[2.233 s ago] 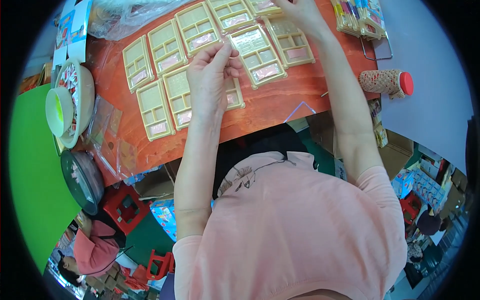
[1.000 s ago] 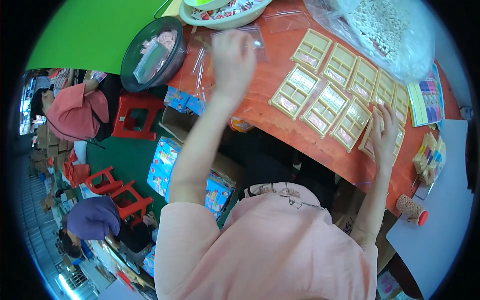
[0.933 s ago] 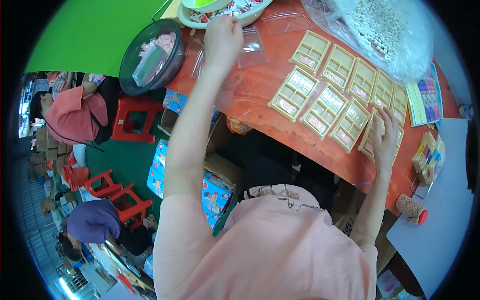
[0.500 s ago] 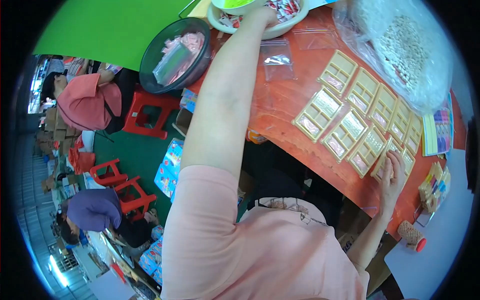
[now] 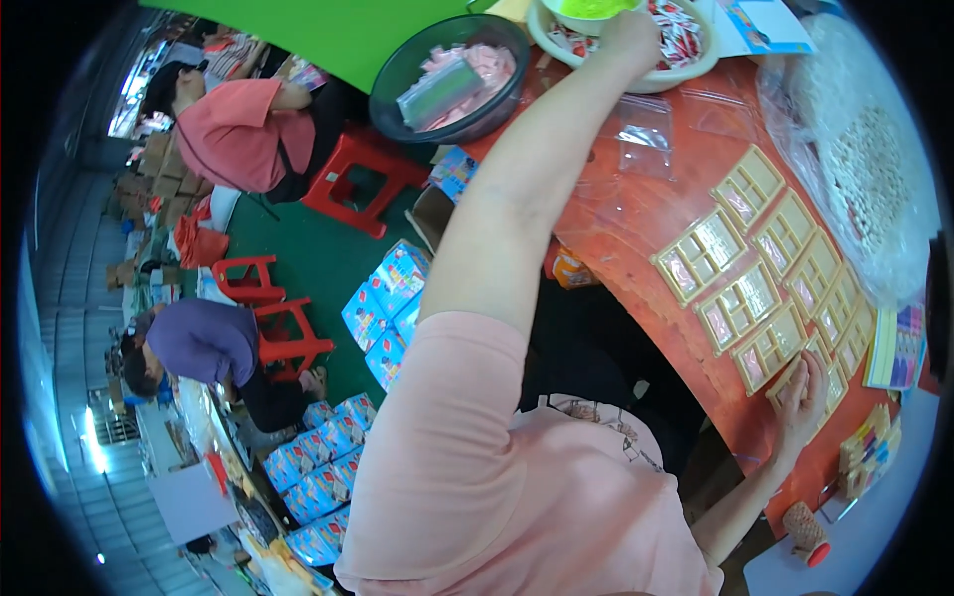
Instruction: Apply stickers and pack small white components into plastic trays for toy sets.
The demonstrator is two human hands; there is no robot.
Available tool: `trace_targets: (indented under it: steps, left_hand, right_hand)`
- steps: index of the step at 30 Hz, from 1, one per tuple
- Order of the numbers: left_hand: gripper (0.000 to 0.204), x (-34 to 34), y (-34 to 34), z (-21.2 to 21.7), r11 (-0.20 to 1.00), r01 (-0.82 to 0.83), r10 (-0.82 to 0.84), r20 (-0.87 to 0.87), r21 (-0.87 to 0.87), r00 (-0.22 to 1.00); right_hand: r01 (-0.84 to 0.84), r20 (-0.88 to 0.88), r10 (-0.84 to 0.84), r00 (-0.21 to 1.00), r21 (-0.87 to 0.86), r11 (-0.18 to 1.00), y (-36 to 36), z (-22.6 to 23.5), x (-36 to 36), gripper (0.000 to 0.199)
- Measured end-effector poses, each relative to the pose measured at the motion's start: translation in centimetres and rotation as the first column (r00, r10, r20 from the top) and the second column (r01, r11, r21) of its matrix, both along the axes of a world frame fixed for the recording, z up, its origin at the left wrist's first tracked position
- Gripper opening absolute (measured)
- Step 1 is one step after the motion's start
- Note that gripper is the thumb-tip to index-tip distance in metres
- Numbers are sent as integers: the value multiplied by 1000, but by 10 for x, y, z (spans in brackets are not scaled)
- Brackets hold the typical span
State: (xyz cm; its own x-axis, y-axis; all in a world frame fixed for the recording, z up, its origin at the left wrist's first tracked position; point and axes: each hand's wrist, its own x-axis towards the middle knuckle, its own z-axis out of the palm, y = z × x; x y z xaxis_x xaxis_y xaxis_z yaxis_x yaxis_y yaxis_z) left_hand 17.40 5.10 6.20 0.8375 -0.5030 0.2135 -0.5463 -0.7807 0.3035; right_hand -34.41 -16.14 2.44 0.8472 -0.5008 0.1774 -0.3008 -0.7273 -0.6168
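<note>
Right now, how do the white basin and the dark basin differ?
Colour: the white basin is pale; the dark basin is blackish.
Contents: the white basin holds red-and-white packets, with a small bowl of something bright green; the dark basin holds pale pink pieces and a greenish pack.
Hands: the left hand is at the white basin; none is at the dark basin.
Both are open-topped and hold many small items.

Gap between clear pouch (image 5: 646, 137) and trays (image 5: 740, 306)

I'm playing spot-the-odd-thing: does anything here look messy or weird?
Nothing looks spilled or broken. One odd one out: in the dark bowl, a clear, greenish bundle lies slanted on the pink packets, not matching them.
</note>
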Motion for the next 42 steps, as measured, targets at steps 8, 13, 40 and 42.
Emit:
trace_targets:
  steps: [8, 13, 40, 42]
  left_hand:
    - [22, -31, -19, 8, 976, 32, -76, 204, 214, 976]
    - [32, 25, 18, -10, 624, -265, 35, -312, -735, 949]
    - [30, -406, -79, -30, 525, -522, -728, -672, -672, 135]
    - [31, -407, -79, -33, 556, -522, -683, -713, -647, 158]
  right_hand:
    - [59, 11, -59, 998, -20, 998, -6, 0, -10, 24]
    - [-21, 36, 22, 999, -34, 999, -10, -12, -2, 27]
    - [113, 292, -354, 888, 609, 785, 2, 30, -74, 21]
    - [117, 319, -377, 870, 607, 786, -19, 22, -96, 14]
